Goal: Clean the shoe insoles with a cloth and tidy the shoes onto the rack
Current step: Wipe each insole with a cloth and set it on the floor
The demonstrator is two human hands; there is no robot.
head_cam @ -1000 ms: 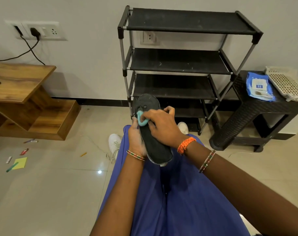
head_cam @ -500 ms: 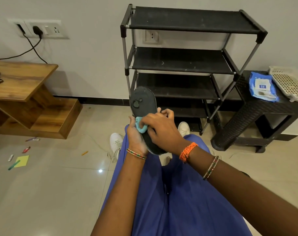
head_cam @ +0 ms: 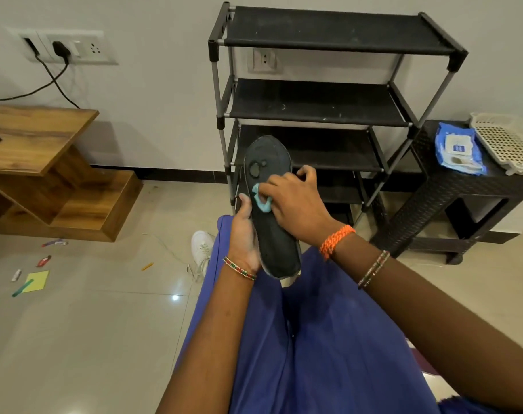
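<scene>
Just beyond the grip stands the black shoe rack point(head_cam: 314, 103), its shelves bare and open toward it. Right of the grip a dark side table point(head_cam: 451, 198) blocks passage. Left of the grip, open floor point(head_cam: 105, 324) with one white shoe point(head_cam: 202, 248).

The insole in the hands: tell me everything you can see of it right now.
The insole is dark grey to black, foot-shaped and looks like thin foam, with a paler worn edge. Near its toe end sit scuffed, lighter patches. It is held tilted over the lap, toe end up and away toward the shoe rack, heel end low. The left hand grips its left edge; the right hand presses a small teal cloth onto its upper middle. Its underside is hidden.
</scene>
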